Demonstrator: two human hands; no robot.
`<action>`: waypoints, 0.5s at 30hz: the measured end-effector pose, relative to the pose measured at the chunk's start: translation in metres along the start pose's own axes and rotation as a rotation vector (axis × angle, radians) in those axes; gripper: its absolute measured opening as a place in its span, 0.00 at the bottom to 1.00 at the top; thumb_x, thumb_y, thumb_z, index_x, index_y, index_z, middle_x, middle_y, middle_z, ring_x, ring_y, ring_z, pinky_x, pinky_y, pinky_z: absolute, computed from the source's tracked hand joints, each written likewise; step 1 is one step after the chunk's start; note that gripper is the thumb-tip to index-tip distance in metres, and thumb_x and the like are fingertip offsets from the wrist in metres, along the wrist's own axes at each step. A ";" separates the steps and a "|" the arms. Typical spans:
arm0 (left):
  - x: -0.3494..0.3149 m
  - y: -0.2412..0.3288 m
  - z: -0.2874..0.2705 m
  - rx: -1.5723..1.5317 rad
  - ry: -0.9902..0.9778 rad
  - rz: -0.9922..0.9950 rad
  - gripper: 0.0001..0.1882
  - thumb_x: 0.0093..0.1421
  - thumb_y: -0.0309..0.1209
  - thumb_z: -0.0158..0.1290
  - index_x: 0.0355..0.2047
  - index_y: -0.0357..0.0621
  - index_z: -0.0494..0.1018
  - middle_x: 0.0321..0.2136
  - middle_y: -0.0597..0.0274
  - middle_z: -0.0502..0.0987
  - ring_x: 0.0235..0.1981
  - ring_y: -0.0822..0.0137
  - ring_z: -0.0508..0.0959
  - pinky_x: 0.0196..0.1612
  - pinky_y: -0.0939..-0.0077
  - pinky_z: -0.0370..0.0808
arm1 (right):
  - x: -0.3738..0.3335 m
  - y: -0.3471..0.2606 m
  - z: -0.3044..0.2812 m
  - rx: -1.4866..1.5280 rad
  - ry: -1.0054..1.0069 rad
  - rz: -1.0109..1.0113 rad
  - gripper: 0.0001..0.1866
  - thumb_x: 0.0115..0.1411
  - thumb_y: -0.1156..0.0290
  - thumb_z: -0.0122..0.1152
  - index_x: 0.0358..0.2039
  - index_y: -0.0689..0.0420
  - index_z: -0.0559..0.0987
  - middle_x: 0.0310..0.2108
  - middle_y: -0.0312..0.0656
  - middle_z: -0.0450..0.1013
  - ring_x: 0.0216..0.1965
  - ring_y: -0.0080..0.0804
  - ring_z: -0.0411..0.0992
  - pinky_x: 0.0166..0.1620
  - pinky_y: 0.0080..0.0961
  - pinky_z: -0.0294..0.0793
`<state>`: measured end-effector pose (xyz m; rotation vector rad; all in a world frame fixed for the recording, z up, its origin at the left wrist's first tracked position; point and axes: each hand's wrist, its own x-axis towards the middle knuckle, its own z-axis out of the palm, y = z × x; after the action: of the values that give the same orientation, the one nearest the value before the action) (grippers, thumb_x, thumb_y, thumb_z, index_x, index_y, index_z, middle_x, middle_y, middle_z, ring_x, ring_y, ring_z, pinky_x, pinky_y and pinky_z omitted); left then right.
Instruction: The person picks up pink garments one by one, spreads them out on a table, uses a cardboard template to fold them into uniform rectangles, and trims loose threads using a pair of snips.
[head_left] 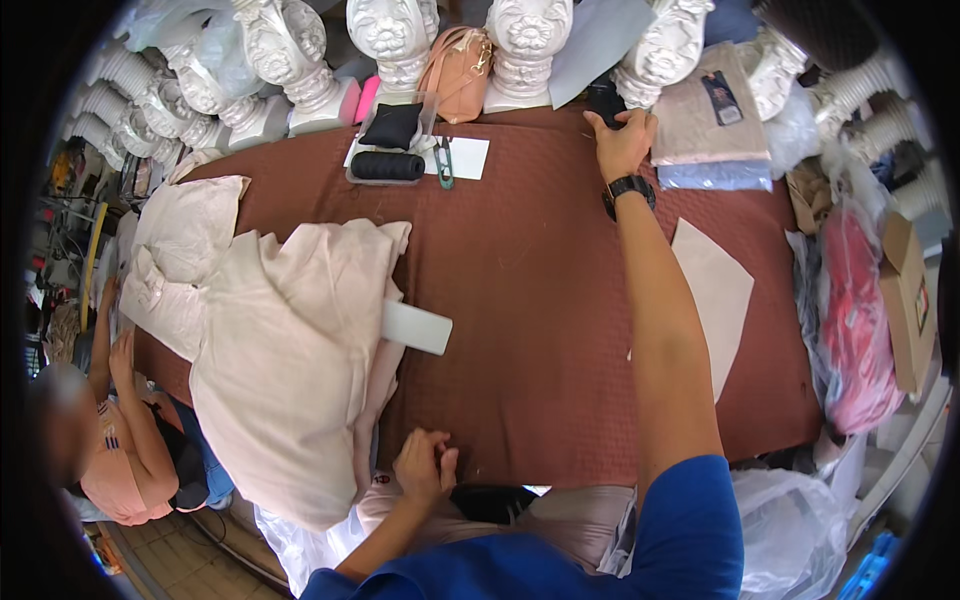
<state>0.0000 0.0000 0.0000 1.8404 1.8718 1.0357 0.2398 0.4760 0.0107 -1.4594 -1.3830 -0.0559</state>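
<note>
At the far side of the table my right hand (625, 142), with a black watch on its wrist, reaches out. Its fingers close around a small black item (604, 98) whose kind I cannot make out. My left hand (425, 466) rests near the table's front edge with its fingers curled in; whether anything is inside is hidden. Left of it lies a pale pink garment (290, 340), with a white card (417, 327) sticking out from its right side. A pale cut fabric piece (712, 290) lies beside my right forearm.
A clear box (388, 166) holds a black pincushion and black thread, next to green thread snips (443, 162). White carved pedestals (392, 40) and a tan bag (460, 75) line the far edge. Folded garments (710, 110) lie at far right. Another person (135, 455) sits at left.
</note>
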 end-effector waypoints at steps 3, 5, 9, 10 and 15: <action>0.027 -0.004 0.023 0.013 0.012 0.067 0.11 0.60 0.36 0.54 0.29 0.41 0.73 0.18 0.60 0.65 0.19 0.62 0.69 0.20 0.69 0.65 | 0.052 0.001 0.030 -0.018 0.077 -0.057 0.26 0.36 0.67 0.80 0.30 0.59 0.71 0.39 0.50 0.64 0.38 0.53 0.69 0.41 0.43 0.71; 0.025 -0.010 0.012 0.068 -0.022 0.047 0.11 0.60 0.37 0.53 0.28 0.41 0.72 0.18 0.61 0.65 0.18 0.62 0.68 0.20 0.69 0.64 | 0.041 0.000 0.057 -0.019 0.039 -0.032 0.26 0.36 0.67 0.80 0.30 0.59 0.71 0.40 0.50 0.64 0.39 0.54 0.68 0.41 0.43 0.71; 0.013 -0.004 0.009 0.096 -0.038 0.017 0.12 0.61 0.37 0.52 0.28 0.40 0.72 0.18 0.60 0.65 0.18 0.61 0.68 0.19 0.69 0.64 | 0.029 -0.006 0.055 -0.111 -0.105 0.058 0.30 0.39 0.65 0.78 0.40 0.58 0.70 0.43 0.50 0.64 0.48 0.54 0.64 0.46 0.45 0.70; 0.016 -0.004 0.013 0.096 -0.028 0.030 0.13 0.61 0.37 0.52 0.28 0.40 0.72 0.18 0.60 0.65 0.18 0.61 0.68 0.19 0.69 0.64 | 0.032 0.000 0.053 -0.097 -0.118 0.031 0.32 0.40 0.65 0.77 0.43 0.58 0.69 0.44 0.51 0.64 0.50 0.54 0.64 0.49 0.45 0.69; 0.023 -0.009 0.015 0.131 0.026 0.085 0.12 0.61 0.37 0.52 0.27 0.40 0.71 0.18 0.59 0.64 0.18 0.60 0.67 0.20 0.66 0.63 | 0.029 0.001 0.055 -0.030 -0.064 -0.015 0.36 0.40 0.69 0.76 0.49 0.57 0.67 0.47 0.56 0.61 0.50 0.59 0.62 0.52 0.46 0.67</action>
<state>0.0008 0.0269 -0.0110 2.0048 1.9339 0.9891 0.2167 0.5338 0.0055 -1.4867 -1.4511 -0.0398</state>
